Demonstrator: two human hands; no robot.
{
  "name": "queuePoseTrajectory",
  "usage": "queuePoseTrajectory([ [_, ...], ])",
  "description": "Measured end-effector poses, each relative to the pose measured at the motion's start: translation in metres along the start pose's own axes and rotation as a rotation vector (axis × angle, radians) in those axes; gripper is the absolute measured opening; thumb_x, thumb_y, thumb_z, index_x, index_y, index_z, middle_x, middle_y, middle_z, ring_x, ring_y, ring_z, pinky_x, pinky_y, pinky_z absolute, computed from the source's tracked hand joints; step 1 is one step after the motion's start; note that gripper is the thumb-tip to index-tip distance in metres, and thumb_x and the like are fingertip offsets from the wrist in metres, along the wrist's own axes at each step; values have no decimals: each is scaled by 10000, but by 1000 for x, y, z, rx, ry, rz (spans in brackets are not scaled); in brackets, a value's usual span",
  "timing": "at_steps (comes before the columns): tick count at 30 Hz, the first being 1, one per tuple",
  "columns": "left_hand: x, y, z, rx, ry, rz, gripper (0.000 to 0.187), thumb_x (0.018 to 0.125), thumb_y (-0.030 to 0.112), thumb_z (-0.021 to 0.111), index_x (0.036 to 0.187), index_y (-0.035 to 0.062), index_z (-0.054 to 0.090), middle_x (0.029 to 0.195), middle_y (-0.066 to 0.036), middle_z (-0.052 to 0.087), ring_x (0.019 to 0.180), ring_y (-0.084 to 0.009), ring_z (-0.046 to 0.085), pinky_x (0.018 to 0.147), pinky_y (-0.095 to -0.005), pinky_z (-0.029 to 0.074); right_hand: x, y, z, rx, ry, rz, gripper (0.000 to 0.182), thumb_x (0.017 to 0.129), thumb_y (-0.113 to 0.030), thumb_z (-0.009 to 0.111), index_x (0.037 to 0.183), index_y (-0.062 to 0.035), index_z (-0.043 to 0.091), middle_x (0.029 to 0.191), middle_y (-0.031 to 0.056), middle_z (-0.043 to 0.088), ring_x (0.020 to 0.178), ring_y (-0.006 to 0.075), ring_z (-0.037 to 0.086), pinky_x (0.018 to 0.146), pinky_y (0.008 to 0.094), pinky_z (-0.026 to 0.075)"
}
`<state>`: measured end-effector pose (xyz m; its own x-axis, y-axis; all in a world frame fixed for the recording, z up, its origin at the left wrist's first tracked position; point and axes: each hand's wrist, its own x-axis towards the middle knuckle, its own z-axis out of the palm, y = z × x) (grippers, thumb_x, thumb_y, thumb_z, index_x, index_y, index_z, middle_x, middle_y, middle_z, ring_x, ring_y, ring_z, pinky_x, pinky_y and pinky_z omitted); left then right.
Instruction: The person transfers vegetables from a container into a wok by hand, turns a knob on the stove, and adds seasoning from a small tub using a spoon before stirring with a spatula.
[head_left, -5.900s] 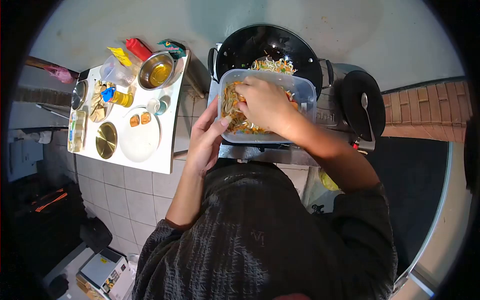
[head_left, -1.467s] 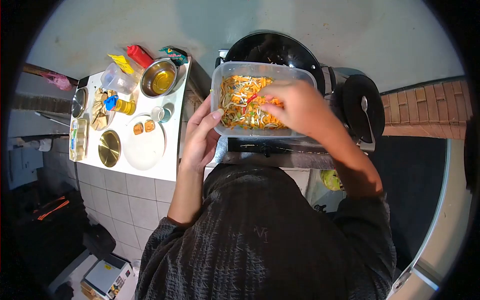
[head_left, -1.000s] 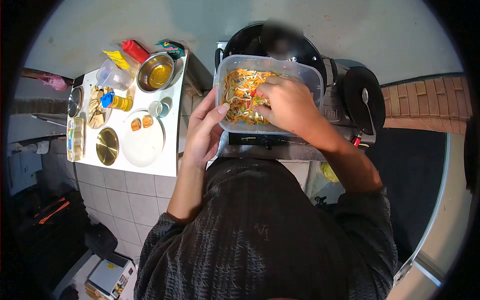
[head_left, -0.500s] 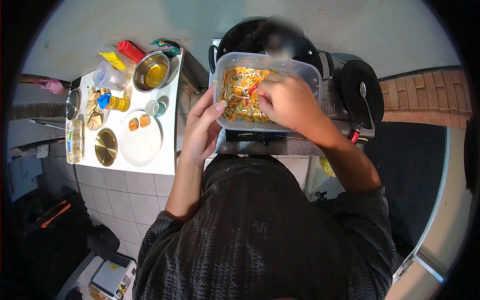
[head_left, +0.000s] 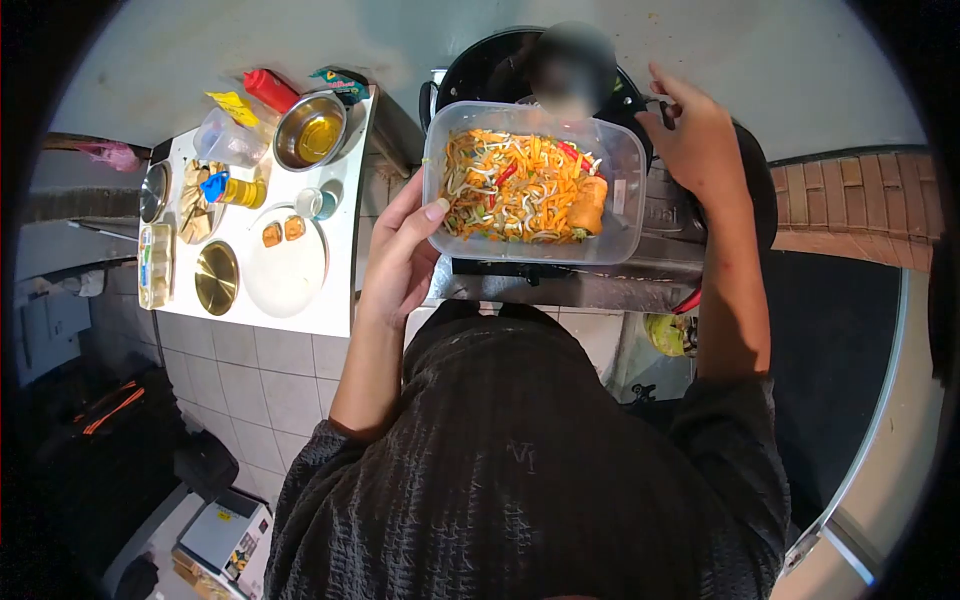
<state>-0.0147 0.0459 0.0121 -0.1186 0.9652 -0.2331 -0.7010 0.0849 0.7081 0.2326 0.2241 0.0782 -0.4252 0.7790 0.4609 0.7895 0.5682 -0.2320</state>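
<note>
My left hand (head_left: 405, 245) grips the left side of a clear plastic container (head_left: 625, 215), its thumb over the rim. Inside lie shredded orange and white vegetables (head_left: 510, 190) with bits of red chili (head_left: 507, 173). A golden-brown fried roll (head_left: 588, 205) rests at the right end of the vegetables. My right hand (head_left: 695, 135) is raised to the right of the container, fingers apart and holding nothing. Behind the container stands a black wok (head_left: 480, 65) on the stove (head_left: 670, 245), partly covered by a blurred patch.
On the left, a white table (head_left: 335, 290) holds a plate (head_left: 285, 275) with two fried pieces, a steel bowl (head_left: 333, 150), a glass (head_left: 318, 204), a yellow bottle (head_left: 243, 192) and a red bottle (head_left: 270, 90). A black pan lid (head_left: 757, 190) lies right of the stove.
My right hand has left the container's contents and moved up and right, its fingers opening. The fried roll is now visible in the container. My left hand keeps its hold.
</note>
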Motion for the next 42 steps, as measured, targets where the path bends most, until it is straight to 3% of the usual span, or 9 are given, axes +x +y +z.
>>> queuePoseTrajectory([
  [5, -3, -1, 1, 21, 21, 7, 599, 853, 103, 591, 1374, -51, 340, 1294, -151, 497, 1158, -217, 520, 974, -364, 433, -4, -34, -8, 124, 37, 43, 243, 769, -165, 675, 992, -70, 663, 861, 98, 658, 705, 270, 626, 675, 352, 511],
  [7, -4, -1, 3, 27, 16, 1, 598, 853, 101, 589, 1375, -53, 339, 1292, -151, 498, 1159, -218, 518, 978, -366, 428, -10, -54, -8, 333, 15, -148, 183, 764, -108, 698, 931, -45, 659, 851, 85, 645, 646, 180, 588, 602, 264, 485],
  [9, -4, -3, 3, 38, -4, 10, 593, 856, 98, 584, 1374, -54, 338, 1285, -149, 502, 1150, -214, 522, 979, -360, 426, -20, -72, 6, 491, -132, -386, 134, 771, -124, 688, 868, -39, 652, 841, 90, 627, 658, 210, 599, 600, 288, 485],
  [11, -4, -5, 2, 18, -12, 1, 591, 855, 94, 585, 1372, -55, 341, 1280, -149, 504, 1141, -211, 527, 973, -355, 430, -26, -94, 16, 558, -487, -422, 115, 776, -124, 664, 849, -39, 643, 856, 95, 612, 700, 261, 610, 633, 355, 497],
  [17, -4, -9, -1, 32, -10, -21, 593, 849, 74, 595, 1372, -51, 345, 1269, -146, 512, 1117, -199, 537, 947, -342, 441, -41, -117, 48, 441, -633, -476, 101, 773, -101, 618, 840, -28, 638, 872, 116, 601, 797, 336, 609, 706, 439, 489],
  [22, -6, -12, 1, 5, -36, -32, 598, 849, 69, 597, 1377, -48, 341, 1259, -141, 520, 1118, -193, 534, 949, -336, 435, -40, -121, 49, 430, -666, -444, 135, 762, -94, 584, 840, -17, 663, 920, 129, 617, 841, 342, 619, 745, 445, 490],
  [24, -8, -11, 4, 109, -25, 3, 557, 882, 187, 552, 1353, -43, 363, 1231, -136, 540, 1120, -193, 536, 973, -338, 408, -38, -123, 47, 398, -725, -432, 167, 751, -79, 561, 844, -18, 686, 962, 133, 632, 877, 341, 627, 776, 449, 493],
  [27, -8, -11, -1, 10, -47, -28, 608, 849, 75, 603, 1379, -52, 334, 1267, -145, 512, 1139, -197, 518, 963, -338, 421, -36, -124, 46, 368, -732, -388, 170, 742, -82, 565, 837, -8, 685, 960, 146, 639, 878, 344, 630, 776, 447, 495],
  [42, -7, -16, 2, 75, -4, -42, 598, 857, 160, 581, 1367, -47, 347, 1266, -149, 512, 1148, -214, 520, 983, -351, 411, -38, -110, 54, 590, -659, -413, 129, 750, -91, 584, 836, -8, 633, 880, 155, 612, 824, 366, 616, 755, 438, 494],
])
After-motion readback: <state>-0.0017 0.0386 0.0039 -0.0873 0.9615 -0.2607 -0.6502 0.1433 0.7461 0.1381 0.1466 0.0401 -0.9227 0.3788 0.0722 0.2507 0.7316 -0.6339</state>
